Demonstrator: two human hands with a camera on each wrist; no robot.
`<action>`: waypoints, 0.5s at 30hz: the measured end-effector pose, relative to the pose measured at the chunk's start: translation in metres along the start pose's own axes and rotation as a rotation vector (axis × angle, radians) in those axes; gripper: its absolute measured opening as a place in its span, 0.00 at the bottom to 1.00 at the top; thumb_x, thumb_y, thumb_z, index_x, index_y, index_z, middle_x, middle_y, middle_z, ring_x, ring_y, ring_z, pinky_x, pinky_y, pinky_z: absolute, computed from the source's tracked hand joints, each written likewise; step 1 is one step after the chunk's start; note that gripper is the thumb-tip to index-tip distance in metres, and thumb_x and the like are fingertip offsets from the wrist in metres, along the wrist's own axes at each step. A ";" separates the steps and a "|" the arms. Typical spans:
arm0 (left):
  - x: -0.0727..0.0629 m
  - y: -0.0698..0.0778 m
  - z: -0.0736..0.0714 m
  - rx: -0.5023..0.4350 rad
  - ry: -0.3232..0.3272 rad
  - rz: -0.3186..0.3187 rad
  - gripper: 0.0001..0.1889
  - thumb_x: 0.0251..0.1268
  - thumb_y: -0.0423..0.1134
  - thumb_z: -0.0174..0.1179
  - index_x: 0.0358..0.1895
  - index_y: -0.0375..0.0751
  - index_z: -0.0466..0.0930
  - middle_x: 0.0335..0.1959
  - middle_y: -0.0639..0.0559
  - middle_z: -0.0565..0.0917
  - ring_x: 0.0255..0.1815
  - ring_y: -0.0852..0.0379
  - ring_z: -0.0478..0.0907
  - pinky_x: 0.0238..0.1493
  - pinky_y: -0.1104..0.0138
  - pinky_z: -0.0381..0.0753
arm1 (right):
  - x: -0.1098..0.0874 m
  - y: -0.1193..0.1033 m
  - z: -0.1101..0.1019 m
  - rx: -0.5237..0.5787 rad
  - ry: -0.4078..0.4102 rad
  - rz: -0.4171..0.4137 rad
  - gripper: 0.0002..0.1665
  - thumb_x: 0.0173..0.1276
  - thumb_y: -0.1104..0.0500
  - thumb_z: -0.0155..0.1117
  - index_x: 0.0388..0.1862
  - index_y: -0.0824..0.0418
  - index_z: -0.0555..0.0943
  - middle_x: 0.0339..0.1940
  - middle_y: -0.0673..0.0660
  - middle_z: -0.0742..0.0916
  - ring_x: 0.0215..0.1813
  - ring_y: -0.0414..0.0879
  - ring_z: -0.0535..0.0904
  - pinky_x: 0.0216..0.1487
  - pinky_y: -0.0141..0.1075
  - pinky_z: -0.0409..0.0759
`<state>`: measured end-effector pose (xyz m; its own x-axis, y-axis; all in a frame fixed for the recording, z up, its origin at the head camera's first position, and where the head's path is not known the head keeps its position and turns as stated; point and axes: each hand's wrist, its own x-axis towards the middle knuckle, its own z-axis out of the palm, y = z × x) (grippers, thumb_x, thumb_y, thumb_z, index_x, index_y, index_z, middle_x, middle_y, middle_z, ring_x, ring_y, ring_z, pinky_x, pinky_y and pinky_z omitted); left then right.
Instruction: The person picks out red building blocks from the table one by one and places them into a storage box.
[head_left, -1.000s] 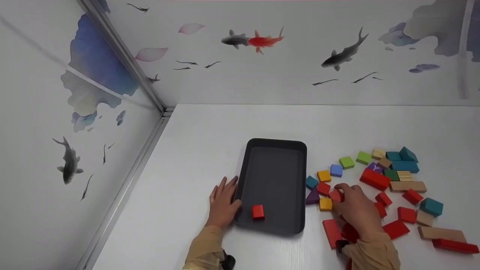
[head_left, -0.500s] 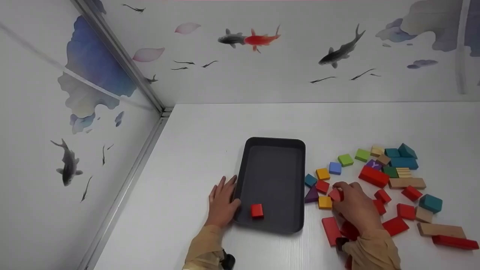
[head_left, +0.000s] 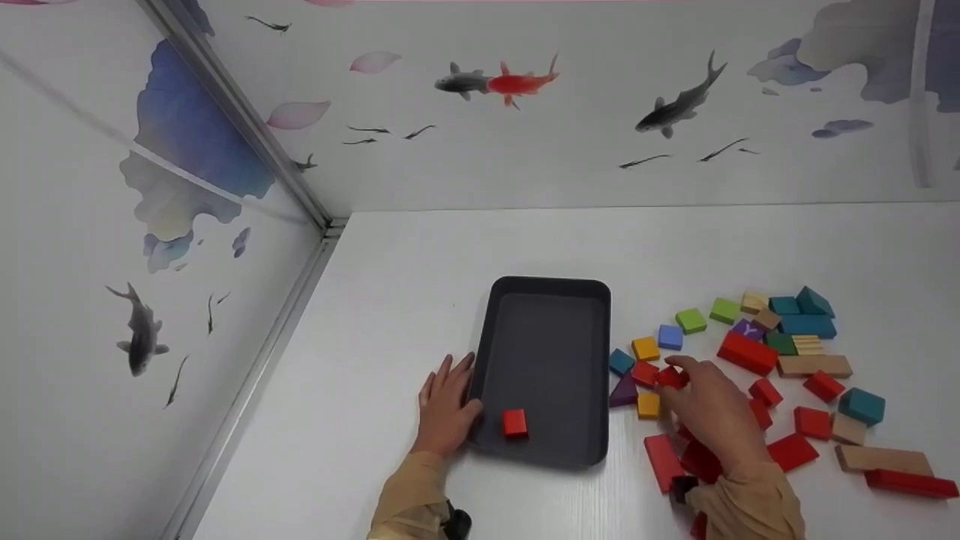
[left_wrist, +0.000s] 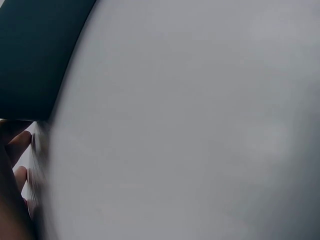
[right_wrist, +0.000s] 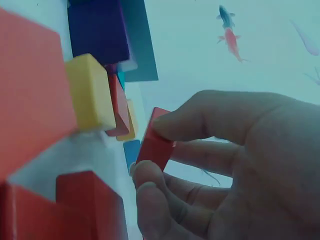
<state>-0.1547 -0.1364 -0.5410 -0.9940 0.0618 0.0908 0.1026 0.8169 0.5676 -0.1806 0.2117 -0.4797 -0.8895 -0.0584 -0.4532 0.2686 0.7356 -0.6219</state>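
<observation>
A red block [head_left: 670,377] is pinched between the thumb and fingers of my right hand [head_left: 712,412], over the near left part of the scattered blocks. The right wrist view shows this red block [right_wrist: 155,147] tilted, thumb on one side and fingertips on another. My left hand [head_left: 442,411] lies with spread fingers at the left rim of a dark grey tray [head_left: 551,352], thumb over the edge. One red cube [head_left: 514,423] sits inside the tray near its front left corner. The left wrist view catches the tray's dark side wall [left_wrist: 40,55] and a few fingertips.
Right of the tray, many coloured wooden blocks spread over the white table [head_left: 390,300]. Close to the right hand are a yellow block [head_left: 649,406], a purple triangle [head_left: 624,391] and a red slab [head_left: 664,463]. Printed walls stand behind and at the left.
My right hand has shifted slightly away from me with the red block, which has turned in the fingers. The left hand and tray keep their places.
</observation>
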 end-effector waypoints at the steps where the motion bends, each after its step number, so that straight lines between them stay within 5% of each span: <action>1: 0.001 0.001 0.000 0.000 0.004 0.002 0.28 0.51 0.39 0.47 0.61 0.45 0.67 0.66 0.58 0.60 0.69 0.52 0.44 0.64 0.53 0.38 | -0.001 -0.002 0.001 0.007 0.009 -0.013 0.44 0.53 0.50 0.66 0.66 0.61 0.59 0.55 0.67 0.70 0.49 0.58 0.69 0.34 0.44 0.79; 8: 0.002 0.002 0.001 0.016 0.004 0.000 0.27 0.52 0.39 0.47 0.61 0.44 0.67 0.66 0.58 0.60 0.69 0.52 0.45 0.64 0.53 0.38 | -0.009 -0.020 0.010 -0.013 0.083 -0.172 0.37 0.58 0.51 0.61 0.65 0.58 0.61 0.57 0.62 0.71 0.53 0.56 0.68 0.47 0.51 0.74; 15: 0.001 0.001 0.000 0.011 -0.005 -0.011 0.28 0.52 0.39 0.47 0.62 0.44 0.66 0.66 0.58 0.60 0.69 0.52 0.45 0.64 0.53 0.38 | -0.021 -0.047 0.025 -0.065 0.171 -0.338 0.31 0.57 0.52 0.62 0.60 0.53 0.68 0.52 0.56 0.76 0.47 0.50 0.72 0.45 0.48 0.76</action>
<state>-0.1554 -0.1359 -0.5404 -0.9952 0.0556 0.0809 0.0915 0.8238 0.5594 -0.1651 0.1620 -0.4571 -0.9742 -0.1953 -0.1130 -0.0693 0.7355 -0.6740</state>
